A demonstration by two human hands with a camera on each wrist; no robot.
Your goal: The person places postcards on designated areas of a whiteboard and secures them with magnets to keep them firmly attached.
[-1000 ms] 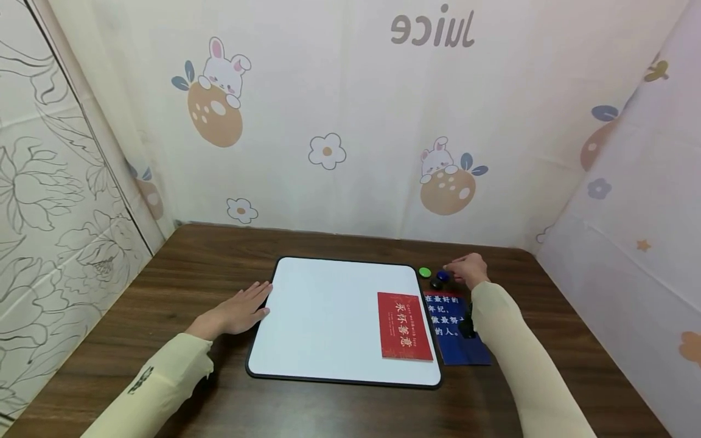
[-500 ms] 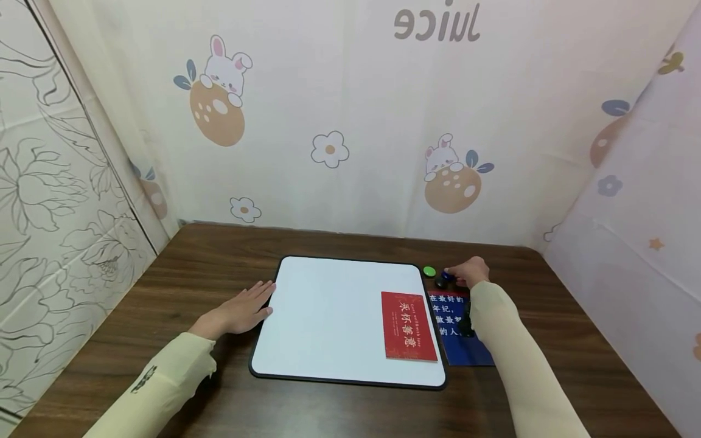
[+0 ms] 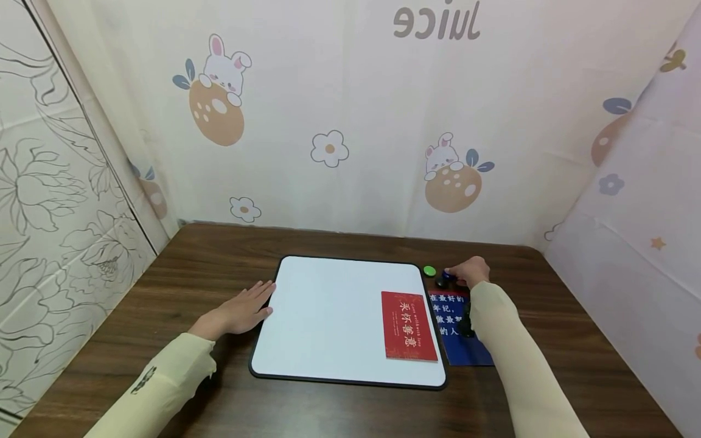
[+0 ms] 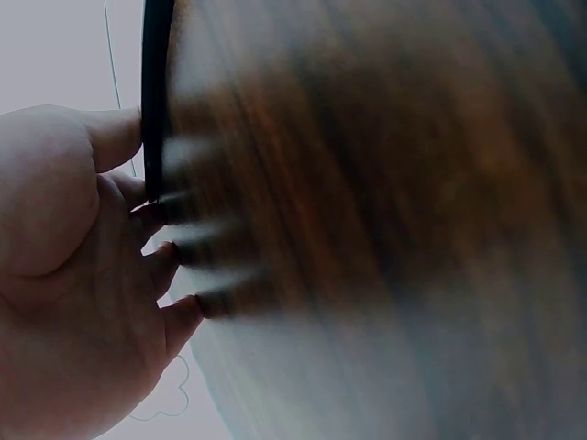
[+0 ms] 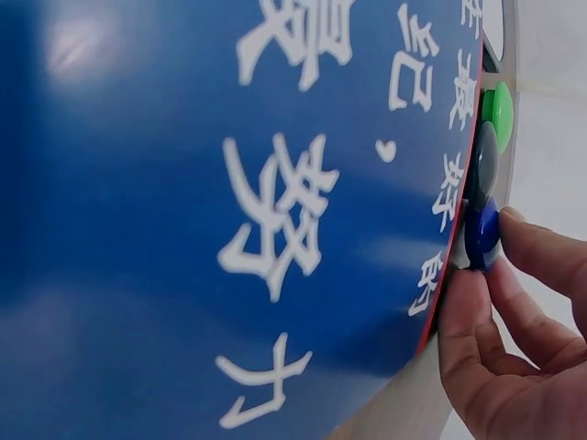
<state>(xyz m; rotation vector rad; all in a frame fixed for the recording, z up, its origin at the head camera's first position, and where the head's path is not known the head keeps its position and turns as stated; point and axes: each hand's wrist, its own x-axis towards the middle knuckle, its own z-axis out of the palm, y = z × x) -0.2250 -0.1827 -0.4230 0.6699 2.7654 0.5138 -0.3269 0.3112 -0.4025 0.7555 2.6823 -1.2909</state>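
Observation:
A whiteboard [image 3: 323, 316] with a black rim lies on the table. My left hand [image 3: 243, 309] rests at its left edge with the fingers stretched out; in the left wrist view the fingertips [image 4: 188, 316] are by the black rim. Beyond the board's right edge, my right hand [image 3: 472, 272] pinches a round blue magnet [image 5: 482, 233] between thumb and fingers. Beside it are a black magnet [image 5: 482, 165] and a green magnet [image 3: 429, 271]. The blue magnet is partly covered by the fingers in the head view.
A red card [image 3: 409, 326] with white writing lies on the board's right part. Next to the board is a blue card [image 3: 465, 353] with white characters, partly under the right forearm. A printed curtain [image 3: 339, 91] hangs behind the wooden table [image 3: 350, 413].
The head view has shifted slightly. My right fingers have drawn in around the blue magnet, covering more of it. The left hand keeps its place at the board's edge.

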